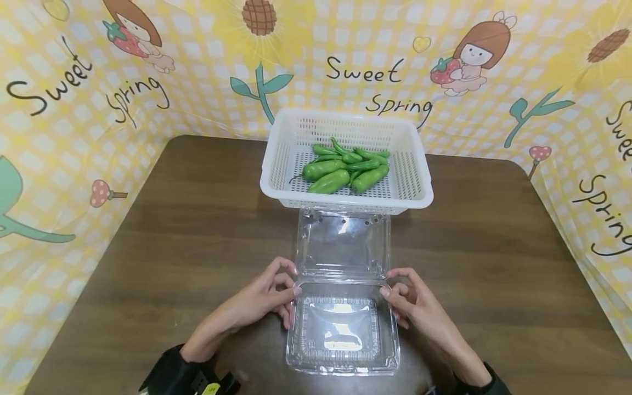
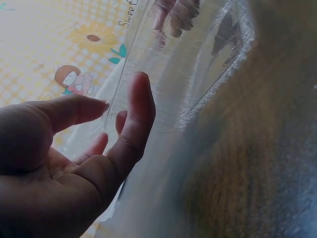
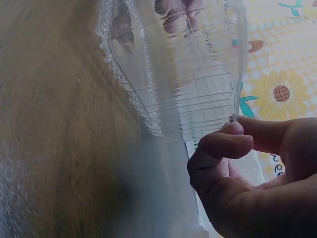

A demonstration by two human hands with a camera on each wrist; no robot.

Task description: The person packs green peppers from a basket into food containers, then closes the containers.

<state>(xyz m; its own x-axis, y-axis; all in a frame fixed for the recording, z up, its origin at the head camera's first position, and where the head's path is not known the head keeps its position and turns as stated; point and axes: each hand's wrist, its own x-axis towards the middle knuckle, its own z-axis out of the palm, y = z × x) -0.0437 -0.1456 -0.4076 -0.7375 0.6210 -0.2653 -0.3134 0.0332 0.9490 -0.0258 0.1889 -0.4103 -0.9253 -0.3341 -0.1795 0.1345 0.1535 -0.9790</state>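
A clear plastic clamshell box (image 1: 342,359) lies unfolded on the table, its base nearest me and its lid (image 1: 340,241) folded back away from me. At the base's left rim near the hinge, my left hand (image 1: 261,296) pinches the edge between thumb and fingers. My right hand (image 1: 419,304) mirrors it, gripping the right rim close to the hinge. In the left wrist view, the thumb of the left hand (image 2: 84,158) meets the rim; the right wrist view has the right hand (image 3: 247,168) with thumb and curled index at the edge. No contents show in the box.
Behind the lid stands a white perforated basket (image 1: 345,201) holding several green peppers (image 1: 329,181). The brown wooden table (image 1: 197,230) extends to both sides. A yellow checked cloth (image 1: 207,55) with printed flowers rises around its back and sides.
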